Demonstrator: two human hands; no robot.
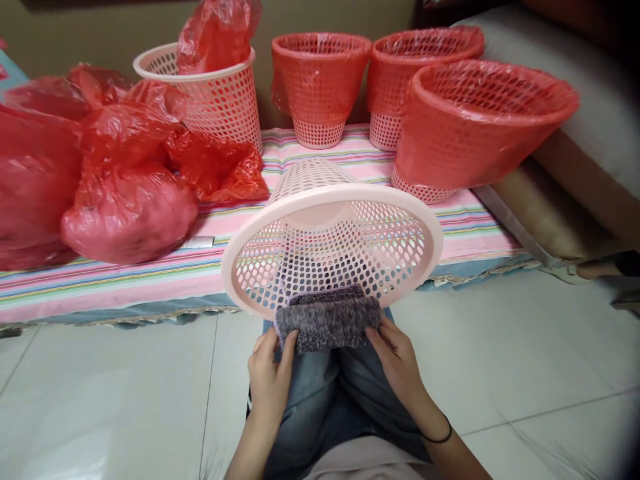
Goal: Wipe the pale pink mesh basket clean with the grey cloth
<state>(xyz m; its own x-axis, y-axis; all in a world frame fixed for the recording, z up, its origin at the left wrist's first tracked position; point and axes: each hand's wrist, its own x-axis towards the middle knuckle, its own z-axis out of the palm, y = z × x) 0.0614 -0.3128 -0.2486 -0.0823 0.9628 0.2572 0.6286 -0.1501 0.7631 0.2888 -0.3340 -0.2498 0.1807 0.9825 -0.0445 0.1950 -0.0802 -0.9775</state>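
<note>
A dark grey, fuzzy folded cloth (330, 327) hangs over the lower rim of a pale pink plastic basket (240, 250) with round holes. The basket is tipped so its mouth faces me, above my knees. My left hand (271, 367) pinches the cloth's left end between thumb and fingers. At the cloth's right end, my right hand (396, 357) grips it the same way, with a dark band on that wrist. Fingers behind the cloth are partly hidden.
Red-bagged baskets (320, 73) stand along the back and right of a striped cloth-covered bench (220, 280). Another pink basket (220, 100) holds a red bag. Filled red plastic bags (130, 213) lie at left. A grey cushioned seat (575, 100) is at right.
</note>
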